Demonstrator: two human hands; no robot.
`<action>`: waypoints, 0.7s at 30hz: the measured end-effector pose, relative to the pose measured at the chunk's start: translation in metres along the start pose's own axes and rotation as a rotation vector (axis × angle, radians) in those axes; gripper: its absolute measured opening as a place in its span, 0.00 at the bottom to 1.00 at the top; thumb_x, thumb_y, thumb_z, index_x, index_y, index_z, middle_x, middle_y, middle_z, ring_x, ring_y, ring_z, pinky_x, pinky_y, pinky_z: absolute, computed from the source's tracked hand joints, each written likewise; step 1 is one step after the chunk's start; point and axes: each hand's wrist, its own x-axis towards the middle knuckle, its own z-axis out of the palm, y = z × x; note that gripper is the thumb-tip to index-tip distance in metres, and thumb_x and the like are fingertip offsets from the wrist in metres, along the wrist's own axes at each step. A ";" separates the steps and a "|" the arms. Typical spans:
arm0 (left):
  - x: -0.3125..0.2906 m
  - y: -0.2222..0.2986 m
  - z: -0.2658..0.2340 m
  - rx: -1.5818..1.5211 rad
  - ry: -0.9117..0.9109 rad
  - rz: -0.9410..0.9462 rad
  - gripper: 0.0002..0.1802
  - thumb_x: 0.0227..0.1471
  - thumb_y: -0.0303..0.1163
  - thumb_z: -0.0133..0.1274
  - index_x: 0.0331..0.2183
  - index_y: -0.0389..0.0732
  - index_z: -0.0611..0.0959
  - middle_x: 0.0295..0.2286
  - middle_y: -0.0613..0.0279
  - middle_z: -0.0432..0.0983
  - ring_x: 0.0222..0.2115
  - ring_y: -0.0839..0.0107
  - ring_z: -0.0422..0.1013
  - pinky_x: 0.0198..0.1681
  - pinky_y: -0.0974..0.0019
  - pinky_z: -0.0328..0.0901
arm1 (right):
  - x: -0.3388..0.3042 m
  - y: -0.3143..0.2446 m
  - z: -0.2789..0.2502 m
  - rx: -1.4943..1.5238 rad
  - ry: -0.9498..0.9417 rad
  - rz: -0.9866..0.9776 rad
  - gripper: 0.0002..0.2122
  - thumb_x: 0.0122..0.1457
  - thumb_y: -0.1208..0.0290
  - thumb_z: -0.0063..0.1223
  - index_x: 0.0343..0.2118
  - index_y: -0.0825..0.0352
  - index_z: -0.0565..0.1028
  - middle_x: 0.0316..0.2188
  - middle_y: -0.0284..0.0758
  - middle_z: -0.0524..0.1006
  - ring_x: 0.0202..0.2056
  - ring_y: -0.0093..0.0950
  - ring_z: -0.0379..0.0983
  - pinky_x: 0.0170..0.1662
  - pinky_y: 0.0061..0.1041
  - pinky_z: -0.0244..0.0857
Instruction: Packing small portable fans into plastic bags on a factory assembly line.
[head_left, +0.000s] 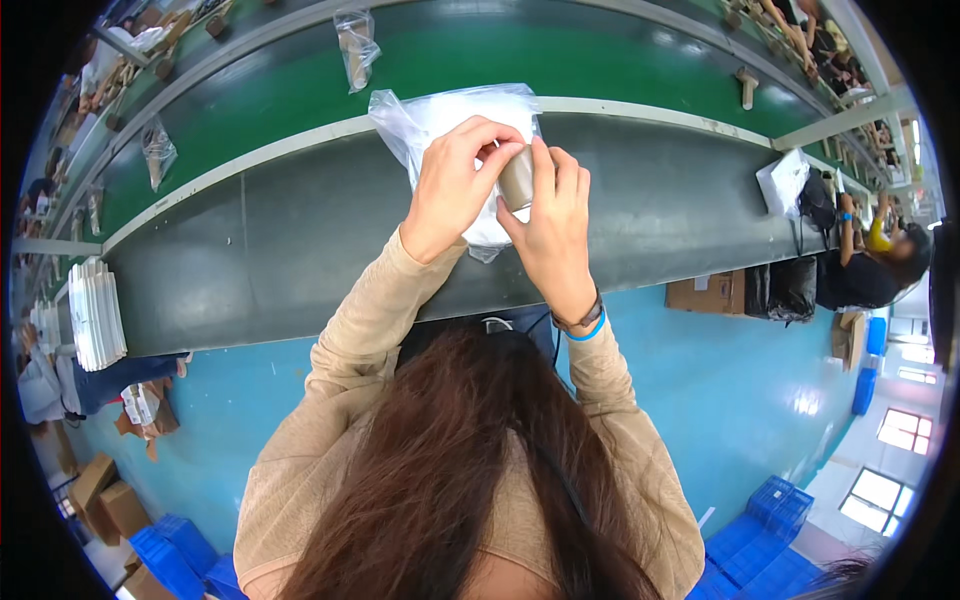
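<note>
Between my hands is a short taupe cylindrical part point(516, 180) with a smooth, slightly shiny side. My left hand point(462, 175) pinches at its upper left edge, thumb and forefinger together; whatever lies right between those fingertips is too small to make out. The fingers and thumb of my right hand point(552, 205) close round its right side. Beneath both hands lies a stack of white sheets or pouches with a clear plastic bag point(398, 118) spread about it, at the far edge of the dark worktop point(300, 240).
Beyond a pale rail runs a green conveyor belt point(600, 60) carrying a bagged taupe item point(357, 50) and a bare hammer-shaped one point(747, 88). White flat stacks point(95, 312) stand at the worktop's left end. A white bag point(785, 185) and a co-worker point(870, 265) are at right.
</note>
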 end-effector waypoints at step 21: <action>0.023 -0.036 0.011 0.218 0.235 0.200 0.04 0.53 0.25 0.53 0.32 0.36 0.80 0.31 0.58 0.75 0.29 0.63 0.73 0.33 0.66 0.67 | 0.071 0.070 -0.023 0.490 -0.815 0.073 0.36 0.46 0.63 0.68 0.59 0.66 0.64 0.44 0.40 0.74 0.31 0.29 0.74 0.38 0.28 0.67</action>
